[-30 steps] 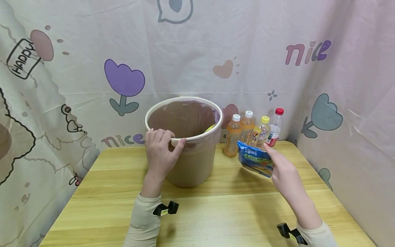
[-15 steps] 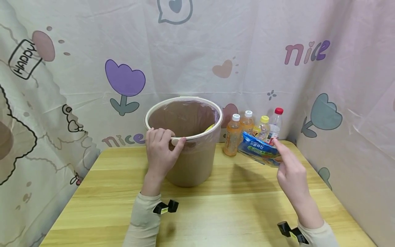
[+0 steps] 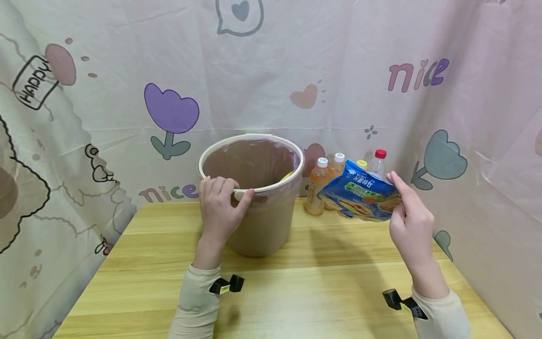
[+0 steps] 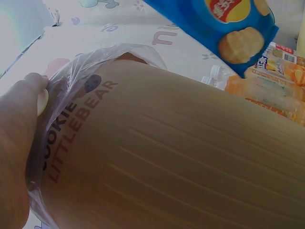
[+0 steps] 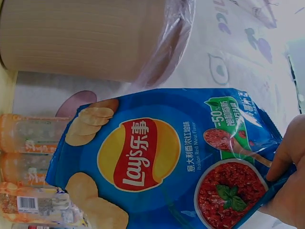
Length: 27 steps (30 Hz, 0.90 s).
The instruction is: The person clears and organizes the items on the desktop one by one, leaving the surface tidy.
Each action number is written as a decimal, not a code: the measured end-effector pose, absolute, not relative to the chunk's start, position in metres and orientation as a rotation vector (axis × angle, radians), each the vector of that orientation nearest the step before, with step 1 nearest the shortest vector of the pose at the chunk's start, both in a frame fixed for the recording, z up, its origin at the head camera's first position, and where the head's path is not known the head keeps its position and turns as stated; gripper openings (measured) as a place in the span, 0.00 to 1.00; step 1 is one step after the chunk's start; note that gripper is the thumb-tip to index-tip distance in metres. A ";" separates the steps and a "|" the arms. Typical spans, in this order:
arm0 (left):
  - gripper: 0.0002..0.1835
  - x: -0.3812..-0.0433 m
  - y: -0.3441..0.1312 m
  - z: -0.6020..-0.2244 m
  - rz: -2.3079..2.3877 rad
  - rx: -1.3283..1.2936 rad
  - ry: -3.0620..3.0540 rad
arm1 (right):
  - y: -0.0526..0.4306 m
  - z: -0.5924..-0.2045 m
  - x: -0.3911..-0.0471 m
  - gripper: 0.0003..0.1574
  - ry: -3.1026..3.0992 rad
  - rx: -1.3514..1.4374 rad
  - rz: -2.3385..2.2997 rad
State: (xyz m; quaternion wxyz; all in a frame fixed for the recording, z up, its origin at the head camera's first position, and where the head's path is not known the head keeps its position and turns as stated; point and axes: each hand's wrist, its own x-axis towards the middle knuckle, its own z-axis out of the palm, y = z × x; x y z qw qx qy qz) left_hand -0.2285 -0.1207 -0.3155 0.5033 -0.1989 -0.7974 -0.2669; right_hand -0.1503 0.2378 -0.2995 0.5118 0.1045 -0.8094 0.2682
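Note:
A beige trash can (image 3: 262, 226) with a pale rim and a clear plastic liner stands on the table. My left hand (image 3: 220, 207) grips its near rim, thumb outside and fingers over the edge. My right hand (image 3: 412, 226) pinches one edge of a blue Lay's chip bag (image 5: 143, 157), held up above the table to the right of the can. In the head view the chip bag partly covers the bottles behind it. Something yellow (image 3: 287, 176) shows inside the can; its kind cannot be told.
Behind the chip bag stand two orange-tinted bottles with white caps, the nearer bottle (image 3: 316, 188) beside the can, plus a yellow-capped bottle (image 3: 362, 164) and a red-capped bottle (image 3: 378, 162). A patterned curtain (image 3: 254, 70) hangs behind the wooden table (image 3: 288, 301).
My right hand has lifted the chip bag up and slightly to the right, turning more of its printed front into view. The left hand stays on the rim.

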 end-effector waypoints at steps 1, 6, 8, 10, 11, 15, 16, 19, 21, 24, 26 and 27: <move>0.28 -0.229 -0.121 -0.316 -0.644 -0.480 -1.927 | 0.237 -0.298 -0.152 0.39 -1.944 0.242 0.660; 0.27 -0.230 -0.121 -0.317 -0.646 -0.478 -1.936 | 0.233 -0.287 -0.158 0.38 -1.902 0.217 0.706; 0.27 -0.230 -0.121 -0.317 -0.647 -0.477 -1.941 | 0.231 -0.283 -0.161 0.37 -1.873 0.213 0.717; 0.27 -0.230 -0.121 -0.316 -0.648 -0.476 -1.945 | 0.230 -0.279 -0.164 0.36 -1.844 0.215 0.732; 0.27 -0.230 -0.121 -0.316 -0.649 -0.477 -1.946 | 0.229 -0.277 -0.165 0.36 -1.834 0.212 0.741; 0.27 -0.229 -0.121 -0.316 -0.648 -0.475 -1.948 | 0.227 -0.269 -0.170 0.35 -1.802 0.197 0.763; 0.27 -0.229 -0.120 -0.316 -0.647 -0.475 -1.949 | 0.227 -0.267 -0.171 0.35 -1.793 0.193 0.765; 0.26 -0.229 -0.120 -0.317 -0.645 -0.474 -1.950 | 0.225 -0.261 -0.174 0.35 -1.758 0.187 0.788; 0.26 -0.229 -0.120 -0.317 -0.644 -0.473 -1.948 | 0.224 -0.257 -0.175 0.34 -1.742 0.183 0.795; 0.28 -0.229 -0.121 -0.317 -0.641 -0.469 -1.941 | 0.221 -0.251 -0.176 0.34 -1.711 0.169 0.806; 0.28 -0.229 -0.121 -0.317 -0.637 -0.467 -1.937 | 0.217 -0.247 -0.175 0.33 -1.681 0.159 0.813; 0.29 -0.230 -0.121 -0.317 -0.636 -0.466 -1.935 | 0.215 -0.245 -0.175 0.33 -1.660 0.157 0.819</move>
